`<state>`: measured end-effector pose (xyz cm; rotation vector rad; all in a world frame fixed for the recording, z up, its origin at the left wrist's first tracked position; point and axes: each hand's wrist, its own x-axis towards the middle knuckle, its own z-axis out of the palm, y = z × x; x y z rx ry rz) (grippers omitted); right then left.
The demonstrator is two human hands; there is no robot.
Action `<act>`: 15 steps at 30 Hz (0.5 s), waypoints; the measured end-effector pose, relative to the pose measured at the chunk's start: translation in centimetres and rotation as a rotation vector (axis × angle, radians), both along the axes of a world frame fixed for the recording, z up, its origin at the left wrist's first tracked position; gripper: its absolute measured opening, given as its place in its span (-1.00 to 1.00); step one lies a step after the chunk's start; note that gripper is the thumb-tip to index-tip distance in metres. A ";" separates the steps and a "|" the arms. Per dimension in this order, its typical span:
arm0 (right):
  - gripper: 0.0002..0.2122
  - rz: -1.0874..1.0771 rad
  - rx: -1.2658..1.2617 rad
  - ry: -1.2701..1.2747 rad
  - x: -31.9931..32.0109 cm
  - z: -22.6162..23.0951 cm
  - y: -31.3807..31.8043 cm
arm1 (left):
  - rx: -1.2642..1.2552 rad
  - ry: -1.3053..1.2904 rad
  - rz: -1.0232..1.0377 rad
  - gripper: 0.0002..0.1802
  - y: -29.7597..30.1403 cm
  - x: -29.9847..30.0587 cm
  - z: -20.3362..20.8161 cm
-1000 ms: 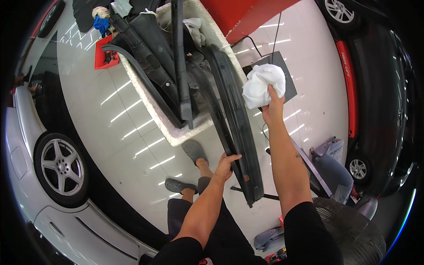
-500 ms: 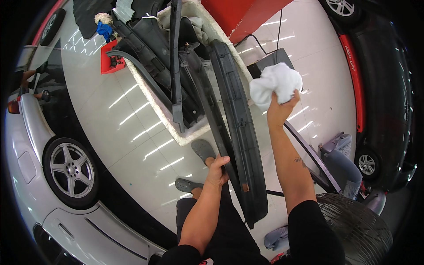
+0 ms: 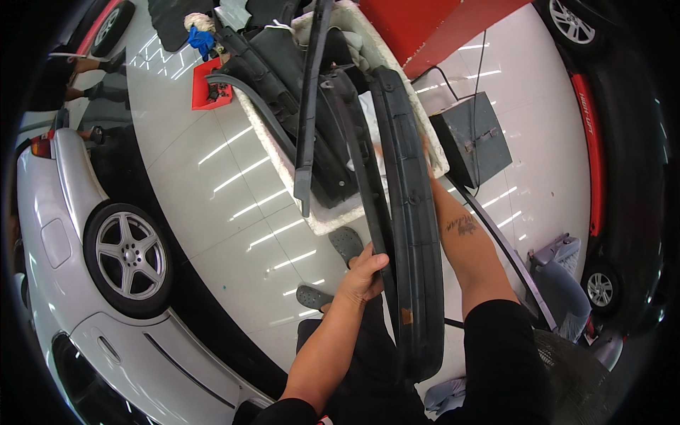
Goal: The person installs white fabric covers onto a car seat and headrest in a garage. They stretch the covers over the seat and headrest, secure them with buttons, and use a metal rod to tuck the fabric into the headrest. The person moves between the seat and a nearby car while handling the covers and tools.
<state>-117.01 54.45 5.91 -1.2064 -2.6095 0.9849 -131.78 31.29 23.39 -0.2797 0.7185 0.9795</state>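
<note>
A long black plastic car trim panel [image 3: 414, 212] slants upright before me, its upper end over a white foam box [image 3: 322, 225]. My left hand [image 3: 365, 275] is closed round its near left edge, thumb on top. My right arm reaches behind the panel from the right. Most of my right hand [image 3: 426, 157] is hidden there, its fingers out of sight. A white cloth [image 3: 372, 124] shows through the gap between the panel's wide face and its narrow left strip. Several more black trim pieces [image 3: 276, 99] lie in the box.
Left stands a silver car [image 3: 64, 205]; far right, a dark car [image 3: 630, 142] beside a red lift rail [image 3: 593, 163]. A dark toolbox [image 3: 474, 138] and a red stand [image 3: 432, 28] are past the foam box. A small red tray [image 3: 205, 92] sits left of it. A fan [image 3: 574, 368] is at lower right.
My right hand has brought the white cloth from the open space at the right to behind the trim panel. My left hand keeps its hold. The view has shifted slightly.
</note>
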 end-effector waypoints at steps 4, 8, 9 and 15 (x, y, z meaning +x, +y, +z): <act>-0.58 -0.229 -0.022 -0.147 0.9 0.3 2.9 | 0.076 -0.043 0.074 0.03 -0.2 0.0 -0.1; -0.67 -0.220 0.249 -0.177 4.6 5.9 0.2 | 0.096 -0.071 0.067 0.00 -0.1 0.9 -1.2; -0.68 -0.546 0.065 -0.053 4.8 6.9 -1.0 | 0.083 -0.055 0.073 0.01 0.1 1.3 -1.6; -0.45 -0.856 -0.363 0.164 5.4 10.0 -6.3 | -0.111 0.282 -0.180 0.15 1.0 3.5 -2.6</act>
